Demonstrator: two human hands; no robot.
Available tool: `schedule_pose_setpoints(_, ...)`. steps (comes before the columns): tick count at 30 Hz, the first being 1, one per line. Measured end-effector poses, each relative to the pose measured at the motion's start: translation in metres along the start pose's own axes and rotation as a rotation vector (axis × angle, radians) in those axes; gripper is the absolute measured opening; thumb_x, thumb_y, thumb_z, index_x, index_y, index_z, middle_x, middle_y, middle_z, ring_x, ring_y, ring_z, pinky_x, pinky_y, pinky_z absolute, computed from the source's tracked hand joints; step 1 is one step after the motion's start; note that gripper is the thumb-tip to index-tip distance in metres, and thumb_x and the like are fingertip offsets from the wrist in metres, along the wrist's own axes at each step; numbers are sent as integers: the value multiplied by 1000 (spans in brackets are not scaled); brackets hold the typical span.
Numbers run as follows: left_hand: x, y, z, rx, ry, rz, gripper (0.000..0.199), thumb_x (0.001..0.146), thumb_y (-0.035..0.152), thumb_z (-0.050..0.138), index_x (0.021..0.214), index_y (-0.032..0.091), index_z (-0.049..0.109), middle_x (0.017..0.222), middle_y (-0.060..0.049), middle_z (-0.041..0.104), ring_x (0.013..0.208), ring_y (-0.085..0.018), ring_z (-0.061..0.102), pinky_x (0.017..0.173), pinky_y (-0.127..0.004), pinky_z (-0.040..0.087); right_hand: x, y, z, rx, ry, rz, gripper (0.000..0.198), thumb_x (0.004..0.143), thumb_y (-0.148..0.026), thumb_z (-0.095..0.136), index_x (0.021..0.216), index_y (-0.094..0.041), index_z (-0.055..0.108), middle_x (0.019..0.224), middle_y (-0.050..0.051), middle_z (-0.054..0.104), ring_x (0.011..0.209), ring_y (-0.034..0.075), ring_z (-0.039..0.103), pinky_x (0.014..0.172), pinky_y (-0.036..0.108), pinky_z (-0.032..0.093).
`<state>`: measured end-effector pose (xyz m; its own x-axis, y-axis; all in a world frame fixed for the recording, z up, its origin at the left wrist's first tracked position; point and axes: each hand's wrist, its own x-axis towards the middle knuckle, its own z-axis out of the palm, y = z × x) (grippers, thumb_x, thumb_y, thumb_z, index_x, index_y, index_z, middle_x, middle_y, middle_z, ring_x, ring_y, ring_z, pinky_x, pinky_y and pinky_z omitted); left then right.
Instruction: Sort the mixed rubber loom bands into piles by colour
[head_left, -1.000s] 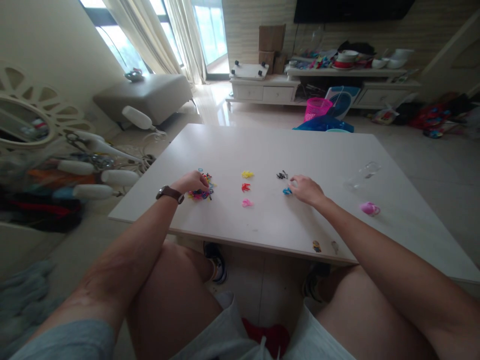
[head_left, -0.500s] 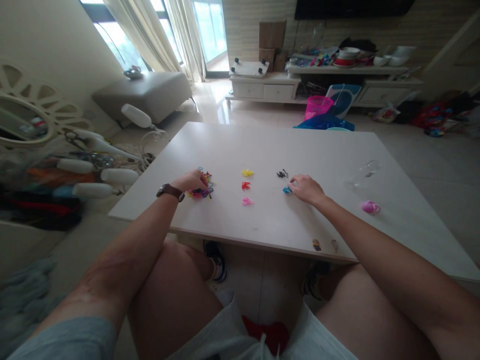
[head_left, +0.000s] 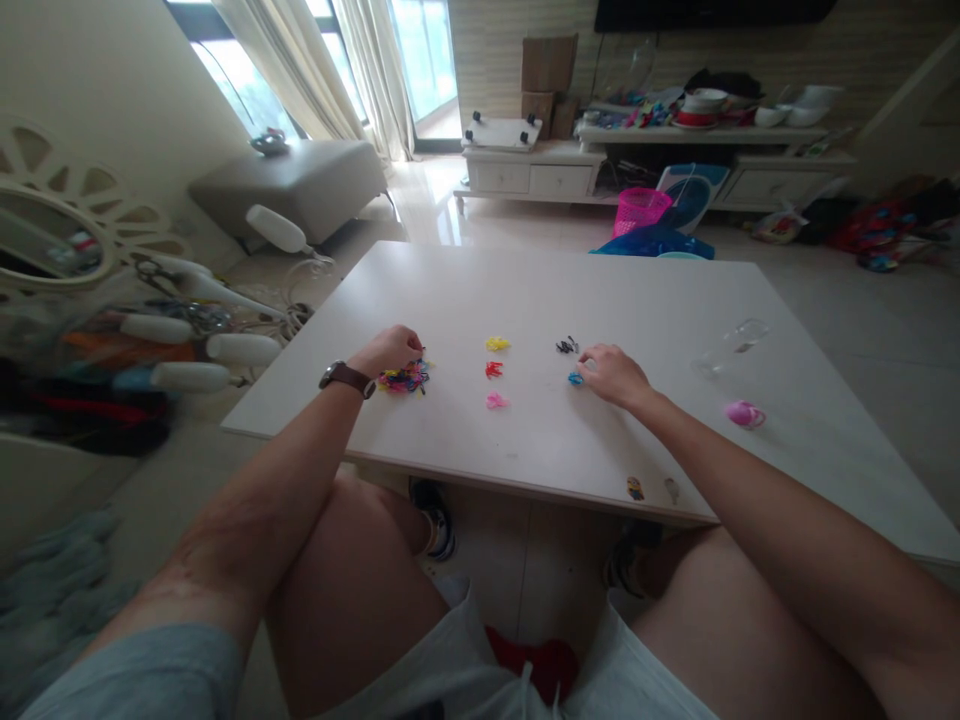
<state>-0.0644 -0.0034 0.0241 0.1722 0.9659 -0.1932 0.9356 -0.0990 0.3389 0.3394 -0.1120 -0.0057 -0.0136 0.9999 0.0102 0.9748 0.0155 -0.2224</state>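
My left hand [head_left: 388, 349], with a watch on its wrist, is just above the far side of a mixed pile of small coloured pieces [head_left: 405, 378]. Its fingers are pinched together; whatever they hold is too small to name. My right hand [head_left: 613, 375] is closed in a pinch at a small heap of blue pieces [head_left: 575, 379], and its fingertips hide any piece between them. Behind that heap lie black pieces [head_left: 567, 345]. Between my hands, yellow pieces [head_left: 497, 344], red pieces [head_left: 493, 370] and pink pieces [head_left: 496, 401] form a column of separate heaps.
On the white table [head_left: 450, 290], a clear bottle [head_left: 731, 350] lies at the right, with a pink-purple object [head_left: 745, 414] nearer me. A small yellow figure sticker [head_left: 635, 488] sits by the near edge. White lamp arms [head_left: 244, 349] stand beside the table's left edge.
My left hand has shifted slightly away from me and to the right, uncovering more of the mixed pile. My right hand stays at the blue heap.
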Motion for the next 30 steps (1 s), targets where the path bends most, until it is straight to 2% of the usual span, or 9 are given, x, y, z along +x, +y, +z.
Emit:
schedule_pose_setpoints(9, -3, 7, -1, -39, 19, 37, 16, 64, 22, 70, 78, 19, 77, 81, -6, 76, 75, -20, 67, 63, -24, 49, -4, -8, -6, -9, -4, -38, 29, 95, -36, 49, 100, -20, 72, 114, 11, 71, 112, 27, 59, 96, 37, 47)
schedule_pose_setpoints(16, 1, -2, 0, -41, 30, 16, 16, 57, 14, 69, 71, 18, 76, 69, -6, 72, 69, -21, 64, 63, -26, 49, -4, -9, -5, -20, -6, -58, 29, 95, -35, 49, 100, -19, 72, 113, 11, 71, 111, 27, 59, 94, 37, 47)
schedule_pose_setpoints(23, -3, 4, -3, -123, 45, 33, 13, 59, 24, 75, 70, 17, 76, 69, -6, 73, 67, -19, 64, 61, -25, 46, -5, -8, -4, -15, -18, -79, 28, 95, -34, 49, 98, -20, 72, 114, 11, 70, 111, 27, 59, 94, 38, 47)
schedule_pose_setpoints(26, -6, 13, -1, -153, 17, 45, 17, 64, 28, 73, 75, 16, 76, 71, -6, 73, 66, -18, 63, 57, -24, 44, -4, -7, -1, 8, -4, -118, 27, 95, -33, 49, 98, -19, 72, 114, 10, 70, 111, 26, 59, 98, 38, 46)
schedule_pose_setpoints(30, -9, 28, 8, -223, -96, 129, 21, 69, 33, 72, 80, 16, 76, 73, -5, 75, 65, -16, 64, 58, -23, 45, -3, -8, 4, 61, 0, -206, 25, 95, -30, 51, 104, -18, 71, 115, 10, 70, 113, 26, 58, 104, 38, 44)
